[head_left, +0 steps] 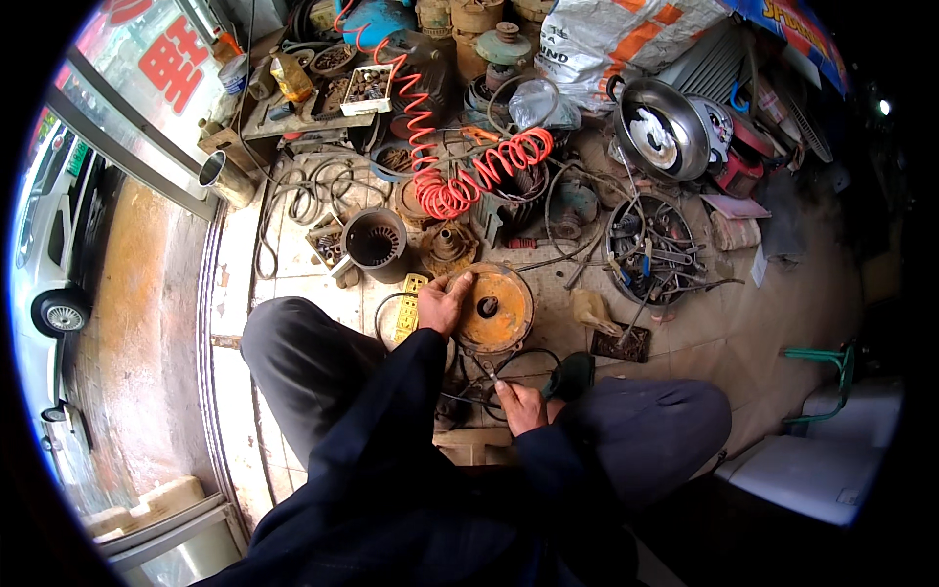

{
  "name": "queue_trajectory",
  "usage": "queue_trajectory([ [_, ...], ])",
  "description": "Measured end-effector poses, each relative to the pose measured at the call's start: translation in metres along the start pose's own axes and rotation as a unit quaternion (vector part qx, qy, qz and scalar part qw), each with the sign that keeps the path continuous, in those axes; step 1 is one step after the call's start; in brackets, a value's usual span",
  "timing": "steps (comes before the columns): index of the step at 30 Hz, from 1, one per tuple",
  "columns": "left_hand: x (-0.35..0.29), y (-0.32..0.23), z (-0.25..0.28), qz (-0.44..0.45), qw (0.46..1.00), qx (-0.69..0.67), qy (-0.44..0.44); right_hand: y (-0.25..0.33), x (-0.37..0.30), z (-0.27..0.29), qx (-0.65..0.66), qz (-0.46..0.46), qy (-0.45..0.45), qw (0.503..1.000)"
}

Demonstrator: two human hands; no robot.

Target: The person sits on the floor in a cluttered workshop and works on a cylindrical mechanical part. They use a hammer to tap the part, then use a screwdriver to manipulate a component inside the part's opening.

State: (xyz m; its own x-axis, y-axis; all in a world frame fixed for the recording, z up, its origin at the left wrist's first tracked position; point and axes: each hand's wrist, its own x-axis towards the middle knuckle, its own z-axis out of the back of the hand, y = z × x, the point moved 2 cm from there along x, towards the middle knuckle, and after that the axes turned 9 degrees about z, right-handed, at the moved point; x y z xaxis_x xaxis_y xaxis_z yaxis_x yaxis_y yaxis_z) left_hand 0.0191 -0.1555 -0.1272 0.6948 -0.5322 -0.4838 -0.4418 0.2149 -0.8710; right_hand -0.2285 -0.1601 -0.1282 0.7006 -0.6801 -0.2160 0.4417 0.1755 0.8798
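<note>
Between my knees stands a round, rusty orange metal motor cover [509, 318] with a short shaft stub at its centre. My left hand [442, 303] is closed on its left edge, with the thumb on the face. Just below the cover, my right hand [522, 407] grips a small metal spanner [491, 372], whose head points up toward the cover's lower rim. The spanner's lower end is hidden in my fingers. A yellow power strip [409, 311] lies beside my left hand. Black cable [460, 364] loops under the cover.
A hollow motor stator [376, 245] and a rusty flanged part [448, 247] sit beyond the cover. Red coiled hose [450, 191] hangs over the parts. A basin of tools [650, 249] stands to the right, near a brush [593, 311] and a dark metal block [622, 344].
</note>
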Motion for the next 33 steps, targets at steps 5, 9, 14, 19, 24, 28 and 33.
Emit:
queue_trajectory([
  [5,0.004,0.004,0.007,0.055,0.996,-0.041,0.049,0.011,0.005,0.006,0.182,-0.071,-0.128,0.972],
  [9,0.013,0.014,0.018,0.069,0.994,-0.041,0.069,0.026,0.016,-0.013,0.378,-0.187,-0.147,0.895],
  [14,0.011,0.013,0.019,0.066,0.991,-0.072,0.094,0.049,0.038,-0.017,0.45,-0.187,-0.185,0.853],
  [19,-0.003,0.023,0.022,0.055,0.994,-0.092,0.037,0.04,0.045,-0.007,0.466,-0.176,-0.196,0.845],
  [24,-0.074,0.05,0.003,0.086,0.974,-0.2,-0.056,0.03,0.093,0.042,0.412,-0.154,-0.176,0.881],
  [28,-0.101,0.068,0.0,0.202,0.922,-0.321,-0.077,0.042,0.114,0.058,0.347,-0.135,-0.201,0.906],
  [33,-0.038,0.063,0.053,0.153,0.949,-0.246,-0.127,-0.001,0.043,0.044,0.366,-0.224,-0.331,0.841],
])
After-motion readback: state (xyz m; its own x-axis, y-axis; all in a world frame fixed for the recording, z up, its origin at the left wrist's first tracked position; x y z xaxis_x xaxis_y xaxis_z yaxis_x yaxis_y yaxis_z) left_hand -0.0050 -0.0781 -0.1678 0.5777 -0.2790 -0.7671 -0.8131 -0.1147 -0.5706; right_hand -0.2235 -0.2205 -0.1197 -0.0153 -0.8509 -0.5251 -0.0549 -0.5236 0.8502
